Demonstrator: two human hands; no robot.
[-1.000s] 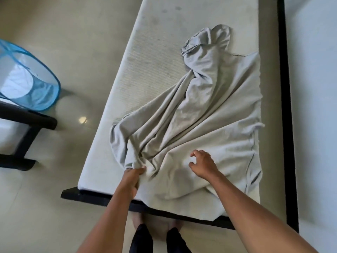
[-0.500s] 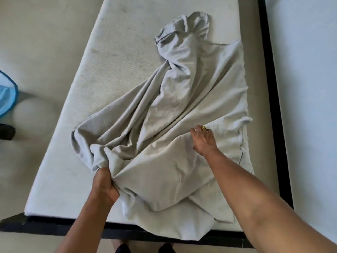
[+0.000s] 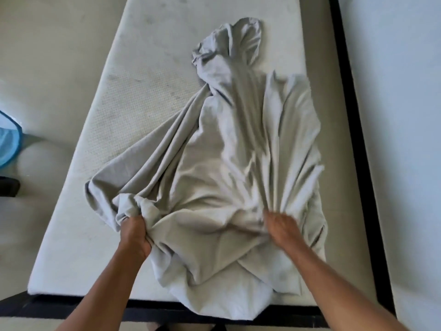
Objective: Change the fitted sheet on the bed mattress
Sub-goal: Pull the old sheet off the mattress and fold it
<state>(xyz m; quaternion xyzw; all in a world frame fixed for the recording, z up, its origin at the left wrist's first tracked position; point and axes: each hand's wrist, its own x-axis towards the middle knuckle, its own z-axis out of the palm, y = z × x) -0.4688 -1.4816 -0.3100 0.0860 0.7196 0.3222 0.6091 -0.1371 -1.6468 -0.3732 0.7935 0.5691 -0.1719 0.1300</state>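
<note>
While the grey fitted sheet (image 3: 222, 163) lies in a long, rumpled heap down the middle and right of the mattress (image 3: 133, 91), the job looks to be somewhere around halfway. The mattress top is bare along its whole left side and at the far end, its dimpled surface and a few marks in plain sight. No corner of the sheet appears hooked over any mattress corner in view. The near end of the cloth spills over the foot edge and across the black bed frame (image 3: 353, 115).

The left hand (image 3: 134, 235) has its fingers curled tight around a knot of fabric at the heap's near-left corner. The right hand (image 3: 281, 228) is smeared by motion blur, but pleats fan out from its fingers, so it seems to be clutching a fistful on the near-right.

Is this the old sheet being gathered up, or the fresh one about to be spread? The picture does not say. A blue mesh hamper (image 3: 8, 142) peeks in at the left edge on the floor (image 3: 47, 56), a likely home for laundry. Either way, what is left reads as the bigger part: this cloth must be either cleared away or opened out, and four corners fitted and smoothed.
</note>
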